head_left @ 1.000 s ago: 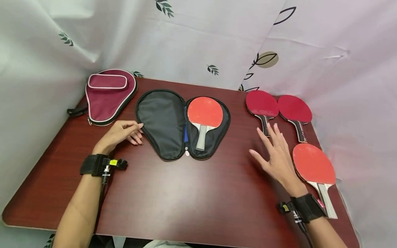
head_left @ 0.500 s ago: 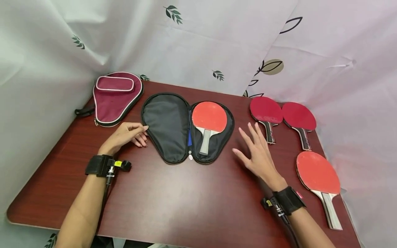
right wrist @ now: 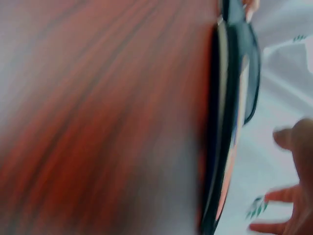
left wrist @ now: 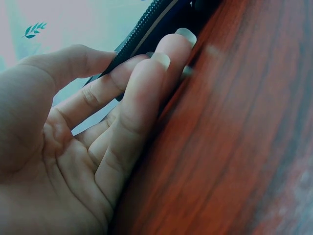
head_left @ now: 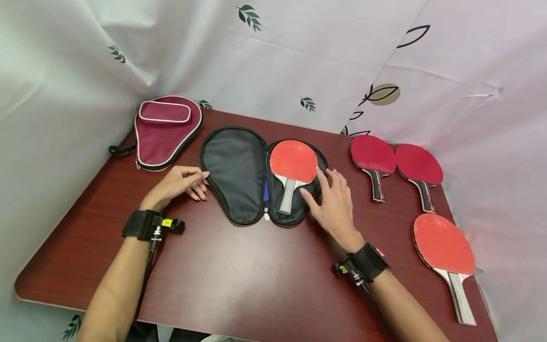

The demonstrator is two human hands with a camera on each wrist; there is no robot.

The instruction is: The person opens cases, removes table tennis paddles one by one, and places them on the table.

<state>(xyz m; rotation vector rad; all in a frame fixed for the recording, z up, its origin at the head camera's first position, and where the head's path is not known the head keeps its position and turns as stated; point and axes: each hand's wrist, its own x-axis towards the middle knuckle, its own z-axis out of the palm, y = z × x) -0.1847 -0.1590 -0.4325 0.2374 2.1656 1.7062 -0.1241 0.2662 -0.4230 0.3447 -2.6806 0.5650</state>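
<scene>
A black zip-up table tennis bat case [head_left: 232, 175] lies unfolded on the table. Its right half bears an orange-red bat [head_left: 293, 160] with a grey handle pointing toward me. My left hand [head_left: 181, 183] pinches the left rim of the case between thumb and index finger; the left wrist view shows the zipper edge [left wrist: 142, 32] at those fingertips. My right hand [head_left: 333, 204], fingers spread, hovers over the right edge of the case beside the bat. Blurred in the right wrist view, the right hand [right wrist: 298, 181] is apart from the case side [right wrist: 222, 147].
Two dark-red bats [head_left: 373, 154] [head_left: 419, 165] lie at the back right. Nearer me on the right is another orange-red bat [head_left: 444, 241]. A maroon bat case [head_left: 168, 137] with white piping sits at the back left. White patterned cloth [head_left: 273, 61] hangs behind the table [head_left: 239, 275].
My right hand has moved left from near the dark-red bats to the right edge of the black case. The left hand keeps its pinch on the case rim. The head view has shifted slightly.
</scene>
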